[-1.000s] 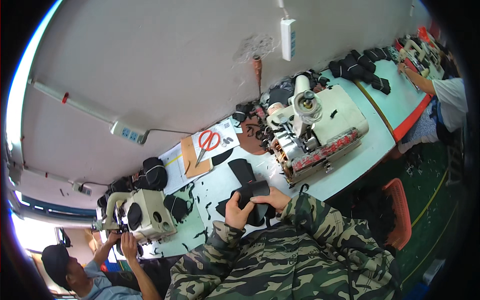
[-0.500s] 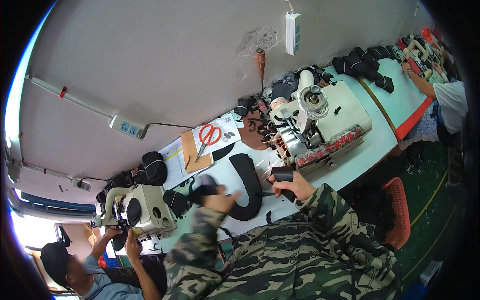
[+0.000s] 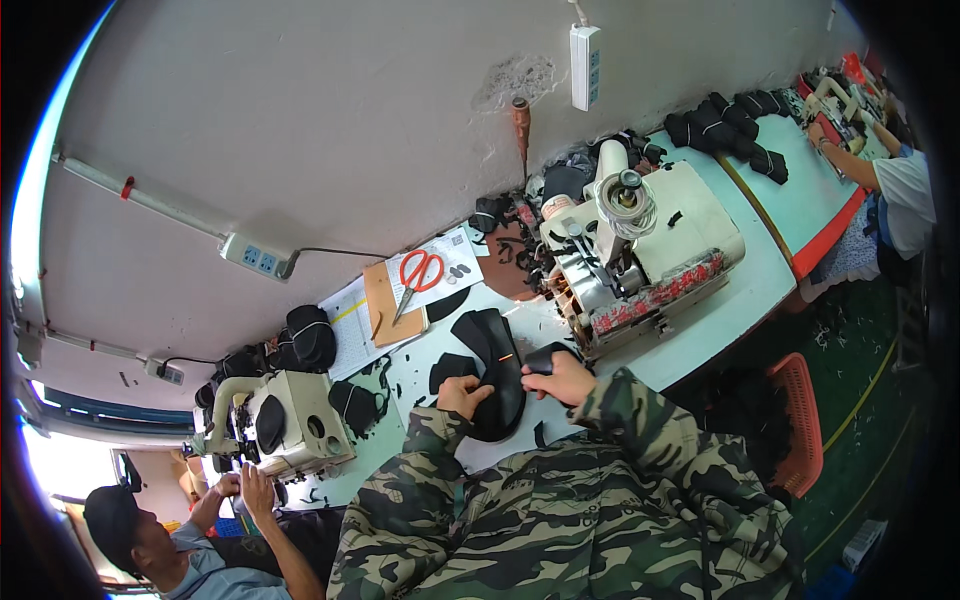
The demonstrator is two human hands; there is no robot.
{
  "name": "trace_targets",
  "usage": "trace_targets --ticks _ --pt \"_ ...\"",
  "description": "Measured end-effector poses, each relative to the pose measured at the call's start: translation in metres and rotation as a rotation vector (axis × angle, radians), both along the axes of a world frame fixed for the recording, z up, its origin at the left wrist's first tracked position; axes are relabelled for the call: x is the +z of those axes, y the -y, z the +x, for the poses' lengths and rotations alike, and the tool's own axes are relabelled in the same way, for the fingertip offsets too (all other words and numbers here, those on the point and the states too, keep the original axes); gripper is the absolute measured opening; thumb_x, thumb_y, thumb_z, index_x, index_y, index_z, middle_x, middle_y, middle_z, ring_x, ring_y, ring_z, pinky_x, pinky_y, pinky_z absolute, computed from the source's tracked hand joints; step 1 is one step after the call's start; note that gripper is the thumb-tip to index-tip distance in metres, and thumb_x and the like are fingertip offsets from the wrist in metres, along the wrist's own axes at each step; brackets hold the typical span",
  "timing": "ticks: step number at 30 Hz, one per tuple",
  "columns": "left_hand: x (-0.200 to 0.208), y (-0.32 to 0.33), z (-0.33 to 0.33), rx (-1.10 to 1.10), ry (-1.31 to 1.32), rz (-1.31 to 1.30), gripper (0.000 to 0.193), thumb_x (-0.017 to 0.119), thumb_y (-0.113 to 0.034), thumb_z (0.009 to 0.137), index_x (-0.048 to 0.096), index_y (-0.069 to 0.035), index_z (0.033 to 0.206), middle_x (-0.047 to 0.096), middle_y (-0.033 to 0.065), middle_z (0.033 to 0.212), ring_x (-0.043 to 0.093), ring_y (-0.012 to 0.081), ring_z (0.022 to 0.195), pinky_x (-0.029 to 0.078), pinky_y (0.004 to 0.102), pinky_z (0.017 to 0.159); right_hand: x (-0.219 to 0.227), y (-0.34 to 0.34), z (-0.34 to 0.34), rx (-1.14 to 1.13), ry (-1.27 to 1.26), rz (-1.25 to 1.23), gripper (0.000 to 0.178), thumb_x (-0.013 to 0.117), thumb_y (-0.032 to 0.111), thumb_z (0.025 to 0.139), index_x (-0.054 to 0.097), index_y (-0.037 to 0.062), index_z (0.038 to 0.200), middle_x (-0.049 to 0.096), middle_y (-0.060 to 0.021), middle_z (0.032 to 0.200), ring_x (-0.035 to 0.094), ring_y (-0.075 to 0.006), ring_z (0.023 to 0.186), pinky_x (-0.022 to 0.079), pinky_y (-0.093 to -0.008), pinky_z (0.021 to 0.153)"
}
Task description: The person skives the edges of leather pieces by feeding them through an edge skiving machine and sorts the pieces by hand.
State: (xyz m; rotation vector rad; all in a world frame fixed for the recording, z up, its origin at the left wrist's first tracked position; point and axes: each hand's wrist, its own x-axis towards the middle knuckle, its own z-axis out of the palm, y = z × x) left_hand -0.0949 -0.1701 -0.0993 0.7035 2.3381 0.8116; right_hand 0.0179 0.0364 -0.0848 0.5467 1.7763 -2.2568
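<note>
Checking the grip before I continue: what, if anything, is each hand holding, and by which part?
The right hand holds a black piece by its near edge. The left hand touches other black pieces; whether it grips one cannot be told.

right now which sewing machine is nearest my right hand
The cream sewing machine with the red-patched front strip, just beyond your right hand; the left machine and the far-right machine stand farther away.

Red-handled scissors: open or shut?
Looks shut: the red-handled scissors show their blades together as one narrow taper over the brown card, with no visible gap.
</note>
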Motion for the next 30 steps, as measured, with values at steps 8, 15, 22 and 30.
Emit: trace_targets --ticks 8,15,22,30 --pt "-0.029 0.015 0.017 0.244 0.182 0.273 0.020 0.063 -0.013 0.078 0.056 0.004 0.071 0.046 0.0014 0.053 0.039 0.0061 0.054 0.033 0.0270 0.049 -0.017 0.024 -0.022 0.025 0.046 0.254 0.027 0.068 0.019 0.075 0.059 -0.0026 0.088 0.063 -0.0074 0.076 0.057 -0.0110 0.055 0.046 -0.0251 0.053" --pt "0.018 0.005 0.021 0.235 0.180 0.334 0.018 0.068 -0.016 0.074 0.062 0.001 0.073 0.055 0.0007 0.058 0.046 0.0065 0.056 0.039 0.0236 0.055 -0.024 0.043 -0.031 0.062 0.116 -0.017 0.033 0.064 0.022 0.079 0.061 -0.0028 0.099 0.065 -0.0094 0.089 0.059 -0.0147 0.082 0.045 -0.0273 0.078" --pt "0.129 0.067 -0.061 0.869 0.026 0.889 0.031 0.048 0.007 0.070 0.051 -0.004 0.099 0.053 0.0081 0.080 0.057 0.0211 0.058 0.050 0.0294 0.055 -0.047 -0.009 0.000 -0.200 0.083 -0.363 0.026 0.051 0.001 0.074 0.056 -0.0071 0.097 0.063 -0.0165 0.090 0.064 -0.0246 0.076 0.053 -0.0335 0.067" --pt "0.071 -0.010 -0.007 0.174 -0.452 -0.324 0.036 0.065 -0.035 0.072 0.063 -0.002 0.088 0.062 0.0155 0.079 0.062 0.0297 0.076 0.049 0.0388 0.066 0.033 -0.035 0.007 -0.093 -0.203 -0.765 0.039 0.046 0.001 0.072 0.047 -0.0095 0.109 0.060 -0.0203 0.095 0.062 -0.0318 0.090 0.048 -0.0389 0.084"
